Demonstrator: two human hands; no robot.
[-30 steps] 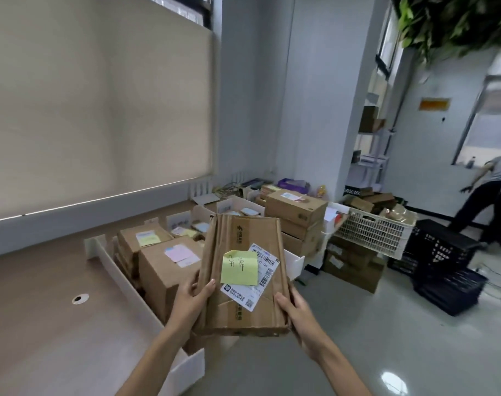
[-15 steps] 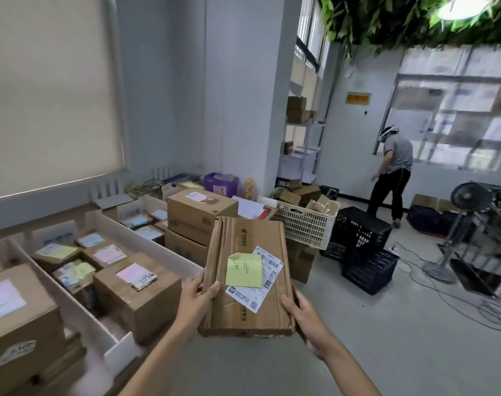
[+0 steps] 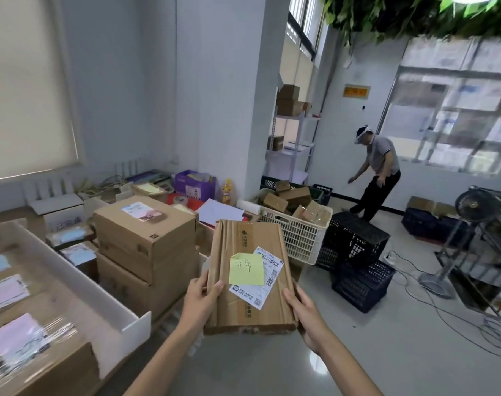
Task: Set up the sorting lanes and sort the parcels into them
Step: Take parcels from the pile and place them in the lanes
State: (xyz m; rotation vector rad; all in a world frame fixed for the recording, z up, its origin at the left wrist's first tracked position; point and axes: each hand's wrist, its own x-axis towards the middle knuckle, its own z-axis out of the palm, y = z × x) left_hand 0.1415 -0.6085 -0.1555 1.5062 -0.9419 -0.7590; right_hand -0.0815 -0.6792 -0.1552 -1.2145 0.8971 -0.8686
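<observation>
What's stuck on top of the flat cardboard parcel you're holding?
A handwritten yellow sticky note overlaps a white shipping label on the flat cardboard parcel. The note covers the label's upper left, so that print is hidden.

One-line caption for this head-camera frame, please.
Left hand and right hand hold a flat cardboard parcel with a yellow sticky note over its shipping label, beside white-walled sorting lanes.

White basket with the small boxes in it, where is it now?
The white basket stands right of centre in the head view, behind the held parcel, with black crates on its right and stacked cardboard boxes to its left.
</observation>
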